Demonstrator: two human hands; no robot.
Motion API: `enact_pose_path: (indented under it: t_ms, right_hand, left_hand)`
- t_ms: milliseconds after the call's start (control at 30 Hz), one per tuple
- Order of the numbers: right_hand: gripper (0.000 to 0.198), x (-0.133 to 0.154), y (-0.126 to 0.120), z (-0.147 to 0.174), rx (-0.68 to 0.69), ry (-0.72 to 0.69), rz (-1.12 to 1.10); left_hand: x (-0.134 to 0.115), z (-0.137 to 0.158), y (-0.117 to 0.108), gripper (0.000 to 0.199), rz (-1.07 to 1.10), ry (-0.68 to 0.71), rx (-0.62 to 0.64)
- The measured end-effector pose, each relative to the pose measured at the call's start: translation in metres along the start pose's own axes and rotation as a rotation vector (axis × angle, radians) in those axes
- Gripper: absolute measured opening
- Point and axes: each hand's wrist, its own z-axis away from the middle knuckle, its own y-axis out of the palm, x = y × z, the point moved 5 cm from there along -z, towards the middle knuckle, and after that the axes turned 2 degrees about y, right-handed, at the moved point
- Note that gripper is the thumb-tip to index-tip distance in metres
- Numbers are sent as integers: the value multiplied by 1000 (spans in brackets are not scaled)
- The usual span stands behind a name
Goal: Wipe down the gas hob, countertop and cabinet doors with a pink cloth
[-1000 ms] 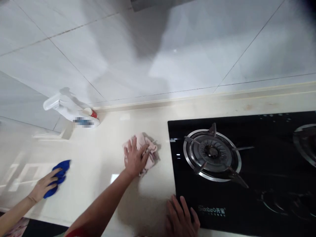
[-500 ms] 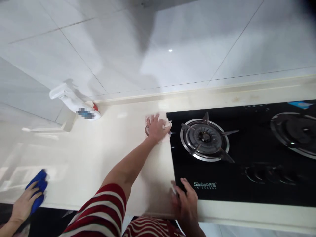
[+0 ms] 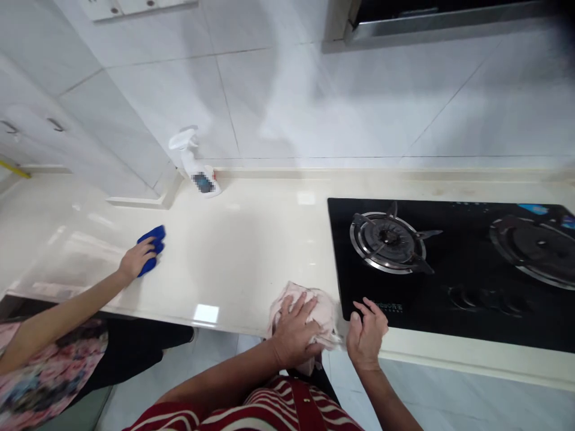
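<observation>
My left hand (image 3: 296, 328) presses a pale pink cloth (image 3: 324, 308) onto the front edge of the cream countertop (image 3: 251, 257), fingers spread over it. Part of the cloth hangs past the edge. Just to the right, my right hand (image 3: 368, 336) rests at the front left corner of the black gas cooktop (image 3: 431, 305), fingers loosely bent and apart, with nothing in it. The near burner (image 3: 389, 242) with its pan supports lies beyond that hand.
On the left, another person's hand (image 3: 133, 260) rests on a blue cloth (image 3: 153, 239) on the counter. A white spray bottle (image 3: 202, 173) stands by the tiled wall (image 3: 278, 108). A second burner (image 3: 543, 245) is at the right. A range hood edge (image 3: 431, 27) juts out above.
My left hand has drawn the pink cloth from beside the cooktop's back left corner to the counter's front edge. The other person's blue cloth has moved further back on the counter. The view has shifted.
</observation>
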Motion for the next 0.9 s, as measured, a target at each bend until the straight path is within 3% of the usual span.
enact_pose_path:
  t_ms: [133,300,400,500,600,733,800,900]
  right_hand:
    - [45,-3,4,1,-20,-6,21]
    - [38,1,9,1,3,-71,59]
    - [36,4,9,0,8,-69,66]
    - [35,5,10,-1,30,-50,67]
    - [36,6,10,-1,42,-42,58]
    - [40,2,10,-1,48,-26,56]
    - [40,0,10,-1,54,-27,58]
    - [38,-3,8,0,45,-28,48]
  left_hand:
    - [48,41,-40,46,-99,-242,-37]
    - [125,69,-90,87,-217,-599,-136]
    - [163,54,-105,87,-273,-748,-226]
    - [180,15,-107,82,-286,-804,-278]
    - [170,-35,-98,75,-232,-712,-270]
    - [113,-76,-62,74,-153,-459,-179]
    - [73,-74,-38,76,-95,-312,-131]
    - [16,-43,-8,77,-21,-125,-46]
